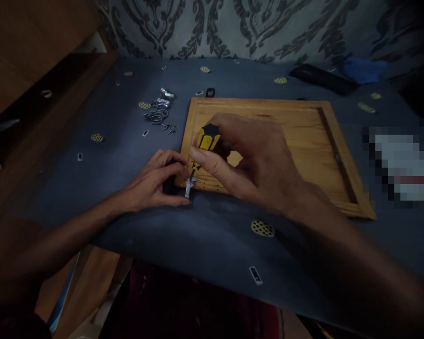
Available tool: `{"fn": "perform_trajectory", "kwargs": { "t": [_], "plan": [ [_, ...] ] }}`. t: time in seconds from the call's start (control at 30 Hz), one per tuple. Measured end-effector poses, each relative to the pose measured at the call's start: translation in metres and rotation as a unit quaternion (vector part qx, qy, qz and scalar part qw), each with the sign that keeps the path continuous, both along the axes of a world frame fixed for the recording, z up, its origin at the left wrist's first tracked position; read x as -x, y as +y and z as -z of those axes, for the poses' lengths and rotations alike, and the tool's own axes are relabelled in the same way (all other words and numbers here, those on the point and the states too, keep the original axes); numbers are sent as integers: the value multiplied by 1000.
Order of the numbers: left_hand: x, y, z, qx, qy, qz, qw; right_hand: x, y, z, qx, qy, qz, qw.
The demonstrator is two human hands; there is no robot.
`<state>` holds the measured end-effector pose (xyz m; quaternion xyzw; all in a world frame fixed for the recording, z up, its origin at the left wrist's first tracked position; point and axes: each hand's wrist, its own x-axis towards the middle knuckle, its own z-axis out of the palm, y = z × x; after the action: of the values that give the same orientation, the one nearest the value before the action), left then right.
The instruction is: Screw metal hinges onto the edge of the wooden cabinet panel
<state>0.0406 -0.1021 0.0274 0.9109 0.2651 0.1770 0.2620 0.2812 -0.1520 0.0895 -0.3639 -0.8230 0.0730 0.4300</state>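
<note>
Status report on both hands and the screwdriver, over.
Right hand shut on screwdriver, tip down on metal bracket. Left hand touching bracket at wooden panel corner. Loose hardware lies apart, nothing in the way.

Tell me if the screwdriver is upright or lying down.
Upright, slightly tilted: right hand grips the screwdriver handle-up, tip down on the metal bracket the left hand steadies.

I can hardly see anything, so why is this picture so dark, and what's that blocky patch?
Head view: dim light, corners fading to black; wooden panel and the right hand gripping the screwdriver lit best; near forearm smeared by blur; the patch at the right edge is pixelated, unreadable.
</note>
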Motion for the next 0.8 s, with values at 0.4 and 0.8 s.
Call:
{"fn": "perform_trajectory", "kwargs": {
  "t": [0.4,0.8],
  "plan": [
    [0,0,3,-2,-24,4,1000,-10,1,-8,70,-31,-53,996],
    [0,-1,-4,7,-4,5,1000,-10,0,-15,107,-29,-89,990]
  ]
}}
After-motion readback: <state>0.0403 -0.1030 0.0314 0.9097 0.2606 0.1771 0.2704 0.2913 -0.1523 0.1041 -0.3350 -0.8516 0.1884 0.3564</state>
